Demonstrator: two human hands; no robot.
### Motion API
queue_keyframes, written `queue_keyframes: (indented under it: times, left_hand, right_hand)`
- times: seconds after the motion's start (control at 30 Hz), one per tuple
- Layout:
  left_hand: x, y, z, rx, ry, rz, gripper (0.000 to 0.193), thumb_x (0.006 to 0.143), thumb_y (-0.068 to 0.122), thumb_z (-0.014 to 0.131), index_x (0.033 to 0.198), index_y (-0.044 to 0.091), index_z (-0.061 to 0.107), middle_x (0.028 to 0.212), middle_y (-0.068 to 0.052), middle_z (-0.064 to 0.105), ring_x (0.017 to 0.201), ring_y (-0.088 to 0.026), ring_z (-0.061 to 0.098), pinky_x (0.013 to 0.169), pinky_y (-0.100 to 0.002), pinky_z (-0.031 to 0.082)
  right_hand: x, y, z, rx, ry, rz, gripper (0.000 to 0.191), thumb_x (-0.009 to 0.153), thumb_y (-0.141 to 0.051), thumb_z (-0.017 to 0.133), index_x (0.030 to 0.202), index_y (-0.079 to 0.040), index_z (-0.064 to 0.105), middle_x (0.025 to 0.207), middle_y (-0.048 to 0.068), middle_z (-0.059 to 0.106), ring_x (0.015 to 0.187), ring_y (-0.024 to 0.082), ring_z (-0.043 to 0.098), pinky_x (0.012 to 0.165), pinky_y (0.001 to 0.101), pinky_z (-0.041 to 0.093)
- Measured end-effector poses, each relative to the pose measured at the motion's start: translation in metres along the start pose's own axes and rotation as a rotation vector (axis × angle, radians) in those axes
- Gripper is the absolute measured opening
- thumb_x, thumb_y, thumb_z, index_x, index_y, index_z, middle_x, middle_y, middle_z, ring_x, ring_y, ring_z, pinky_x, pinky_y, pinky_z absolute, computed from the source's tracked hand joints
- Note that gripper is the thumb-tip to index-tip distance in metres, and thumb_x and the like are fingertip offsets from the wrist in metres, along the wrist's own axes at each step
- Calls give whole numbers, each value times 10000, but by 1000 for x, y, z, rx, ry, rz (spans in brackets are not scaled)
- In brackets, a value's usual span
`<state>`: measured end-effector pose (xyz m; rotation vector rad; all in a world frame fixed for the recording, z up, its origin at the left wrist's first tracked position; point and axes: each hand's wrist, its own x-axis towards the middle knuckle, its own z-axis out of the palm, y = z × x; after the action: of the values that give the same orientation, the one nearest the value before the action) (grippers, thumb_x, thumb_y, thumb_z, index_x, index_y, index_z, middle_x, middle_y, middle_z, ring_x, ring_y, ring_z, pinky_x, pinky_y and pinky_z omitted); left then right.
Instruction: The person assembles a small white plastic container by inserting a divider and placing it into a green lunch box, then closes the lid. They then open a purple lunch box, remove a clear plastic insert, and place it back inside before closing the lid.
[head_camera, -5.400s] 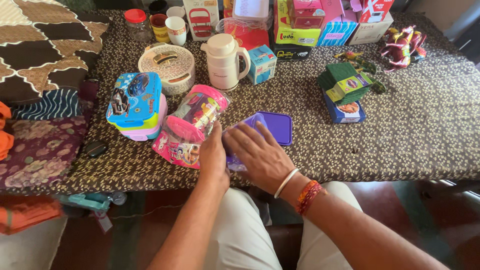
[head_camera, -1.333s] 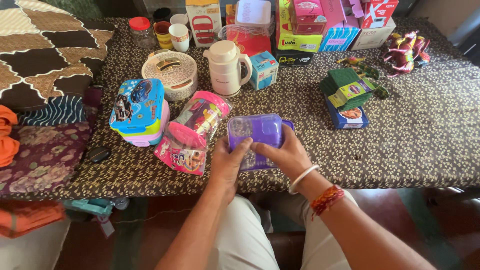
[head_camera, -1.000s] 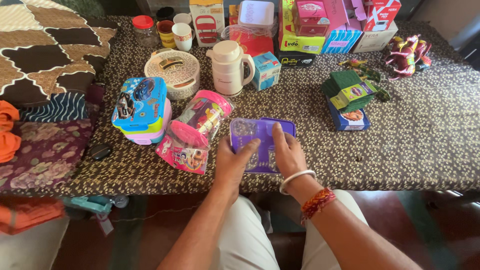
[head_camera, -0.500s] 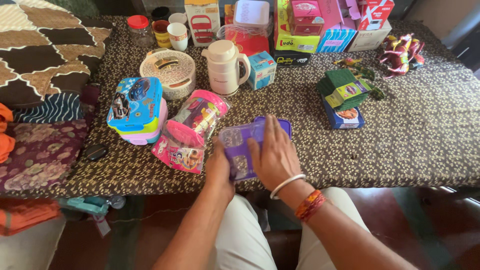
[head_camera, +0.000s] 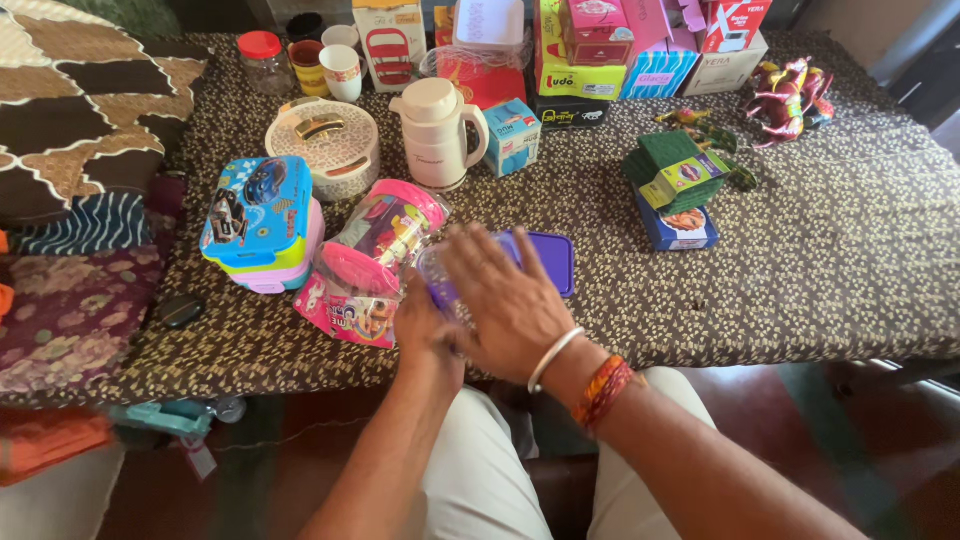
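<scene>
Patterned tablecloth (head_camera: 800, 260) — both hands on purple box (head_camera: 545, 262): right grip (head_camera: 505, 300) flat-open atop, left grip (head_camera: 425, 325) clasping side.

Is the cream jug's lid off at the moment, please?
No, the cream jug stands upright behind the hands with its round lid seated on top.

Both hands together: right hand (head_camera: 505, 305) flat, fingers spread, over left hand (head_camera: 425, 330).
</scene>
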<state>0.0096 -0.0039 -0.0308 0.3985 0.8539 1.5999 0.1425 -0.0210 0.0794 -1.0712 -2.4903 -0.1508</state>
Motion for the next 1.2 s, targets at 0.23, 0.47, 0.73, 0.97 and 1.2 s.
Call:
queue_keyframes:
  times: [0.23, 0.47, 0.73, 0.97, 1.2]
  left_hand:
    - [7, 2, 7, -134, 275, -95, 454, 1015, 476, 461, 1124, 83, 659, 1062, -57, 718, 946, -201, 709, 787, -357, 591]
    - [5, 8, -8, -22, 59, 35, 478, 1054, 446, 415, 1103, 21, 628, 1043, -131, 695, 952, -251, 684, 825, -383, 579]
    - [24, -9, -15, 765, 61, 472, 306, 1098, 283, 536, 1033, -14, 576, 939, -151, 640, 837, -244, 581, 731, -404, 503]
    - [-8, 1, 0, 1313, -253, 844, 252, 936, 166, 656, 1142, 23, 680, 1021, -192, 712, 912, -399, 672, 799, -479, 528]
    - [-21, 11, -1, 1653, -407, 799, 168, 818, 72, 701, 947, 128, 793, 907, -86, 728, 964, -310, 648, 1029, -526, 411]
  right_hand:
    - [-8, -16, 7, -66, -164, 118, 891, 870, -581, 534, 1520, 10, 379, 1608, 216, 312, 1529, 357, 200, 1186, 631, 83]
    - [-31, -21, 16, 105, -56, -120, 908, 962, -689, 433, 1533, 16, 403, 1623, 204, 368, 1547, 340, 275, 1249, 604, 96]
    - [-41, 52, 69, 389, 34, 264, 542, 1029, -310, 550, 1447, 33, 514, 1449, 254, 566, 1372, 401, 525, 1158, 483, 398]
    - [-53, 116, 98, 142, -182, 583, 274, 919, -205, 681, 1158, -83, 734, 1178, 171, 713, 1076, 369, 682, 974, 438, 536]
    - [-50, 130, 104, 83, -239, 585, 314, 813, -193, 769, 1119, -122, 756, 1215, 107, 692, 1159, 329, 611, 1033, 415, 484]
